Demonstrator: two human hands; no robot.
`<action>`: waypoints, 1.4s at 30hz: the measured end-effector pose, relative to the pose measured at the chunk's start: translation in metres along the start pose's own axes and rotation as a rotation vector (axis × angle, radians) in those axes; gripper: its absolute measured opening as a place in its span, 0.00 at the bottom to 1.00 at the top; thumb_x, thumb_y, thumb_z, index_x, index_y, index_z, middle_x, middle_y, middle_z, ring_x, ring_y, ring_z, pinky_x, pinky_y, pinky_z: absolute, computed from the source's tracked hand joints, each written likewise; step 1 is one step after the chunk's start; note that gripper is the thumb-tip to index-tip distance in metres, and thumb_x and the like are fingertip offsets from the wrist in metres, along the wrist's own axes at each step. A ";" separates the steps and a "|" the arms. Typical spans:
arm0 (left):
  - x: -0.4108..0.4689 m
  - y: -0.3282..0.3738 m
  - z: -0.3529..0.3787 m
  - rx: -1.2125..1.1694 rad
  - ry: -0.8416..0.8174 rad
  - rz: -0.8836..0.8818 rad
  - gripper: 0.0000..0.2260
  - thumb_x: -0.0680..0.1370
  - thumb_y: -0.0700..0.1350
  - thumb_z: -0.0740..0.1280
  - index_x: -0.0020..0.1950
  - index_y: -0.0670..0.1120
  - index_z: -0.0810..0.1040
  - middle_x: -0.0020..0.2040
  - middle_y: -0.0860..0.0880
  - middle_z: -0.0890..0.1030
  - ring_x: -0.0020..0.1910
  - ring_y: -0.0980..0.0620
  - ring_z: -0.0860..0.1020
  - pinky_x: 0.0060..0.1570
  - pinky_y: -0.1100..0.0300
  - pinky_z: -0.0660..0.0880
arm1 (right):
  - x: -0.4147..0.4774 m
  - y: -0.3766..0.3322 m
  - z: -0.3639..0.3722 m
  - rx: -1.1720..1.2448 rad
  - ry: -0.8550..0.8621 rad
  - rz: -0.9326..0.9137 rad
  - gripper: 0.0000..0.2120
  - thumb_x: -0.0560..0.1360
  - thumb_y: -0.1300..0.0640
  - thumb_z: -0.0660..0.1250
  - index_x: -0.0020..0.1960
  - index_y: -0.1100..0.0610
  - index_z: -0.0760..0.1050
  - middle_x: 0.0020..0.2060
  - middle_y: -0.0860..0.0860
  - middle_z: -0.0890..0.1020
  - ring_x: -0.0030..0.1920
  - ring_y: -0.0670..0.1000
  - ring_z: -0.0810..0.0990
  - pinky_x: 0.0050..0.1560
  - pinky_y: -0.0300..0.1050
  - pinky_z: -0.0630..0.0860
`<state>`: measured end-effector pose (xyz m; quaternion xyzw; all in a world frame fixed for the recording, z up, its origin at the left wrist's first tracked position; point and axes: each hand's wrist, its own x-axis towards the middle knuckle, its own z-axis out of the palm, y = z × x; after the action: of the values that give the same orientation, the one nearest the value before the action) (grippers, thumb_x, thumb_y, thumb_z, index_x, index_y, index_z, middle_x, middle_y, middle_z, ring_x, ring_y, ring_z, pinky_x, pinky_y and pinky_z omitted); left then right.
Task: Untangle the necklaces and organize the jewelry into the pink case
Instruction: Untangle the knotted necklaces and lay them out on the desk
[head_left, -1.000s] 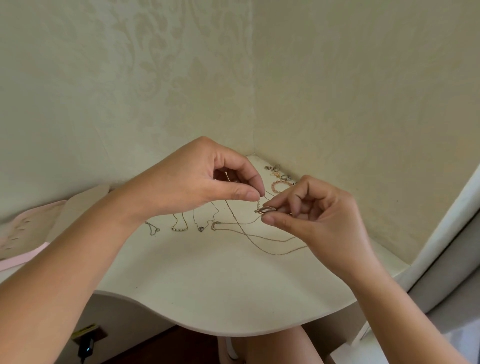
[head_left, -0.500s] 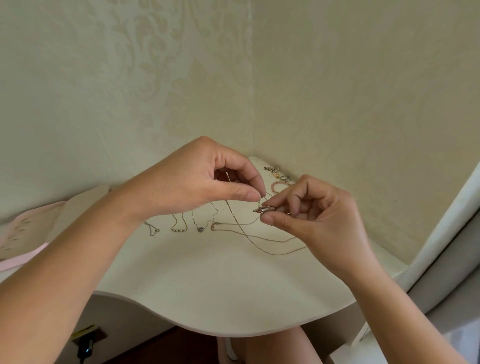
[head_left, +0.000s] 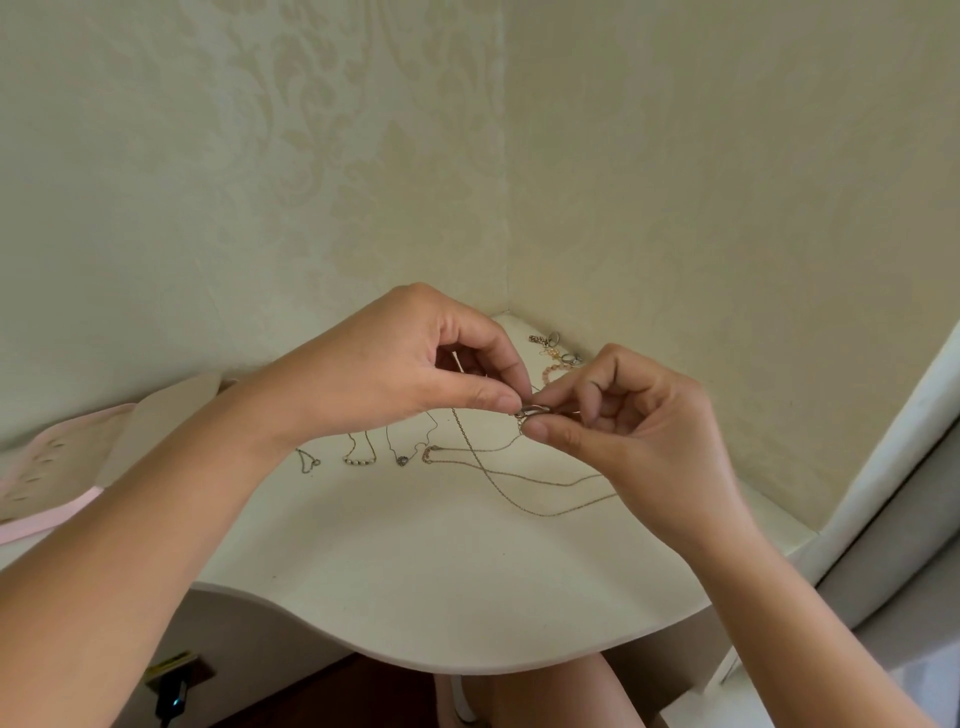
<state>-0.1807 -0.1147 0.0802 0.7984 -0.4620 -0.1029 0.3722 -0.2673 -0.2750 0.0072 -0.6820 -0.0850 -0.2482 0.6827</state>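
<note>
**Over the corner table, both hands pinch a fine chain**

Against the meeting of two walls, the cream table with its wavy front edge carries everything. At its far left lies the pink case, its pale lining dotted with small slots. The left hand and right hand meet above the tabletop, fingertips almost touching. The left pinches a thin chain between thumb and forefinger, its other fingers curled. The right pinches a small silvery ring-shaped piece the same way. The chain drops from the left fingers and loops across the table toward the right wrist, crossing a second necklace. Left of these, three short pendant necklaces lie in a row, apart. In the corner behind the hands sits a small heap of rings and beads.
</note>
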 end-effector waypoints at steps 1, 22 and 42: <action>0.000 -0.001 0.001 -0.008 0.004 -0.010 0.04 0.70 0.40 0.75 0.41 0.49 0.84 0.34 0.55 0.82 0.34 0.63 0.78 0.38 0.73 0.72 | 0.001 0.001 0.001 0.005 0.002 0.008 0.17 0.64 0.73 0.74 0.32 0.60 0.67 0.36 0.50 0.85 0.37 0.46 0.84 0.40 0.35 0.78; -0.014 -0.043 0.020 0.128 0.151 0.119 0.04 0.70 0.47 0.76 0.42 0.56 0.83 0.37 0.54 0.82 0.37 0.52 0.78 0.41 0.56 0.74 | 0.012 0.024 0.010 0.259 -0.084 0.331 0.18 0.69 0.77 0.67 0.34 0.58 0.64 0.36 0.54 0.80 0.36 0.53 0.83 0.49 0.48 0.82; -0.039 -0.078 0.060 0.298 0.488 0.365 0.07 0.74 0.48 0.70 0.43 0.45 0.83 0.37 0.60 0.78 0.29 0.66 0.66 0.33 0.75 0.62 | 0.001 0.031 0.019 0.193 -0.032 0.400 0.15 0.69 0.73 0.70 0.35 0.60 0.68 0.38 0.58 0.80 0.40 0.55 0.81 0.47 0.44 0.81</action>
<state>-0.1810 -0.0898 -0.0233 0.7494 -0.5044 0.2283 0.3631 -0.2477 -0.2582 -0.0191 -0.6206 0.0176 -0.0876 0.7790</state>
